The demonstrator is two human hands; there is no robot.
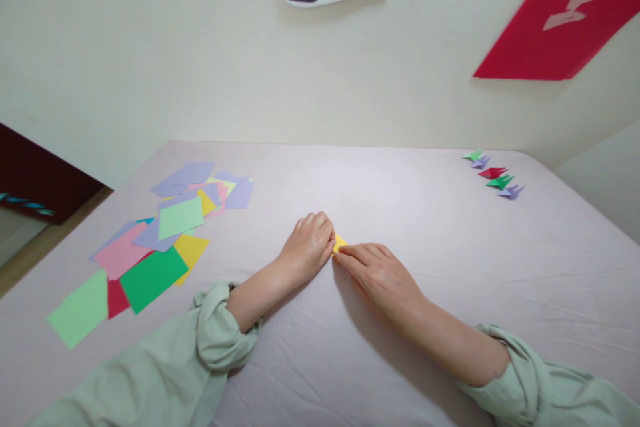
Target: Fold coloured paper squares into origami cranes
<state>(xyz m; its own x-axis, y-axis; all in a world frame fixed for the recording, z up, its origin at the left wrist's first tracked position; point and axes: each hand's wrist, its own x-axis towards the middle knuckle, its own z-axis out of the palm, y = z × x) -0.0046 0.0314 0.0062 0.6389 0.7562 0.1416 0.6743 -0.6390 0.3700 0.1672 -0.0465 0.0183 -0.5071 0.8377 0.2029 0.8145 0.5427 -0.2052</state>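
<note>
Coloured papers (154, 236) left of the yellow piece (339, 242) — folded shapes (493, 174) far right.

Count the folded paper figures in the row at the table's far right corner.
5. From far to near: a mint figure, a lavender figure, a red figure, a green figure and a second lavender figure. None looks hidden.

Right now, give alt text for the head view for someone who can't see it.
A person's left hand and right hand hold a small yellow paper piece at a pale tabletop. Loose coloured sheets lie strewn at left; five folded paper figures sit in a row at far right.
</note>
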